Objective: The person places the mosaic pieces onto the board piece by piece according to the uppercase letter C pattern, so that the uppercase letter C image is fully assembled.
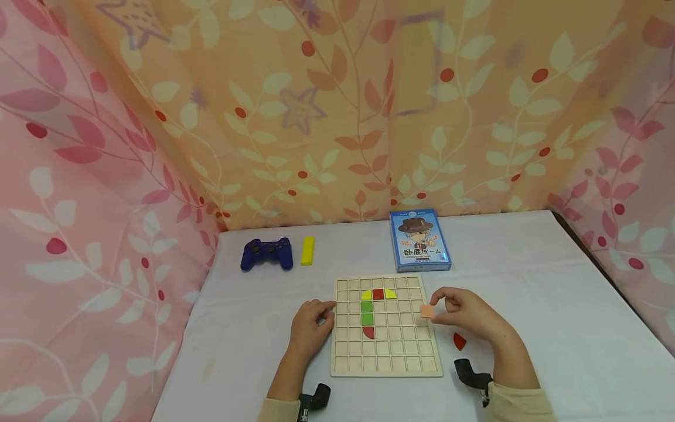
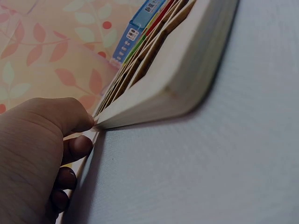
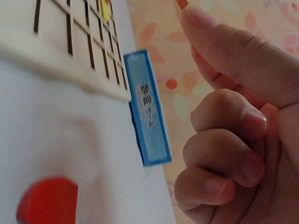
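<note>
A pale wooden grid board (image 1: 387, 366) lies flat on the white-covered table. On it sit several small pieces: two yellow corner pieces, one being the right yellow piece (image 1: 390, 294), a red square (image 1: 378, 294), two green squares (image 1: 366, 312) and a red rounded piece (image 1: 368, 333). My right hand (image 1: 466, 313) pinches an orange square tile (image 1: 426, 311) between thumb and index finger, over the board's right edge; its other fingers curl in. My left hand (image 1: 310, 325) touches the board's left edge with its fingertips, fingers loosely bent.
A loose red piece (image 1: 460, 341) lies right of the board. Behind it stands a blue game box (image 1: 420, 241). A blue game controller (image 1: 266, 254) and a yellow bar (image 1: 307, 251) lie at the back left. Patterned curtains (image 1: 316, 117) surround the table.
</note>
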Motion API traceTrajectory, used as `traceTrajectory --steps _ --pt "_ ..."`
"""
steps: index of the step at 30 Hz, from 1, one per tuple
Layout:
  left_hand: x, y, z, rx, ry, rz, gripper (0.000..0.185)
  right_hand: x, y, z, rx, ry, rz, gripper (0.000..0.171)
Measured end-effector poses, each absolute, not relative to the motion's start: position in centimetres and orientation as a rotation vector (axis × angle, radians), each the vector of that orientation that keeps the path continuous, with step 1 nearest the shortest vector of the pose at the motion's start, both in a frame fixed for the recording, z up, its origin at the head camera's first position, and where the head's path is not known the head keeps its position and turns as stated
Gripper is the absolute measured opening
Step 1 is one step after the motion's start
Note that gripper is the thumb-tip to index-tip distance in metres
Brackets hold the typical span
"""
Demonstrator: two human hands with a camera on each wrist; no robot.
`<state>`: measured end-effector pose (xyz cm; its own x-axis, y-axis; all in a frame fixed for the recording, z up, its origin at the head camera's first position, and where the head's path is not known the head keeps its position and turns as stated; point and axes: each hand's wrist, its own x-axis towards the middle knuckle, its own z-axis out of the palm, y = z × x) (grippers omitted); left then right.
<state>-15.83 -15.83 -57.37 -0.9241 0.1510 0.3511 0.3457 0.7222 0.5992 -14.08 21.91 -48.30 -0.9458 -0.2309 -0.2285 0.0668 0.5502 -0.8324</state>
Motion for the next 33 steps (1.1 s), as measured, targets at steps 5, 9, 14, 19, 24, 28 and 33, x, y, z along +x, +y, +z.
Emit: traceTrajectory --steps 5,9,14,19,24,28,33 --pt "-15.8 -15.8 -57.4 -0.406 -2.637 -0.999 0.024 -13.9 20.4 -47.8 -0.228 2.452 -1.4 0.028" --pt "-15.9 -15.8 -57.4 -0.41 -2.637 -1.001 0.024 -13.8 19.2 -47.8 -0.324 2.435 -1.411 0.029" --pt "-15.8 -15.8 -57.4 -0.416 -2.631 -1.0 0.024 -13.5 17.7 -48.6 -0.383 2.386 -1.408 0.028" --pt "-15.9 -15.8 -57.5 -0.452 -2.575 -0.982 0.023 -13.6 15.9 -49.4 -0.468 2.396 -1.382 0.026" --pt "-15.9 -15.9 -57.6 -0.45 -2.568 -0.974 0.023 -13.5 14.1 -50.6 -0.474 2.496 -1.259 0.026" --pt "-15.8 -15.9 -57.6 -0.437 -2.584 -0.983 0.024 -13.2 13.2 -51.5 -0.429 2.599 -1.156 0.027" --pt "-15.8 -15.9 -57.4 -0.423 -2.603 -1.001 0.024 -13.0 12.6 -51.9 -0.383 2.668 -1.086 0.028"
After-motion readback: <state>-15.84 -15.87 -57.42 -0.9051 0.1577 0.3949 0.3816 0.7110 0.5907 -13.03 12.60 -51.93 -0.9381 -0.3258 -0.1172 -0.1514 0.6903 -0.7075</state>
